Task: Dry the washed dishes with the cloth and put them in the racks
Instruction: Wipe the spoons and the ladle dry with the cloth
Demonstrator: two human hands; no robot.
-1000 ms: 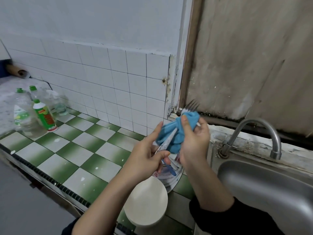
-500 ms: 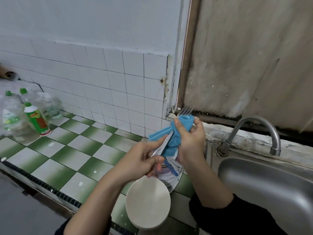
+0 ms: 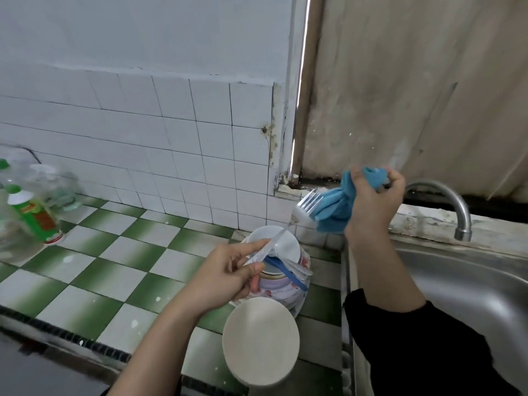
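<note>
While the left hand [image 3: 228,272] is pinching the fork [image 3: 305,205] by its handle, tines slanting up and right, the right hand [image 3: 371,204] is clutching the blue cloth [image 3: 333,208] just beside those tines (nearer hand for wiping). More washed dishes [image 3: 285,292] are waiting on the checkered surface [image 3: 120,261] beside the sink [image 3: 457,295]; no rack is showing.

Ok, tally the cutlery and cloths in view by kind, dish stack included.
Fork: 1, pinched in the left hand
Blue cloth: 1, gripped in the right hand
Blue-handled utensil: 1, on the dish stack
Other cutlery on the stack: too blurred to count
Total: 3 countable
</note>
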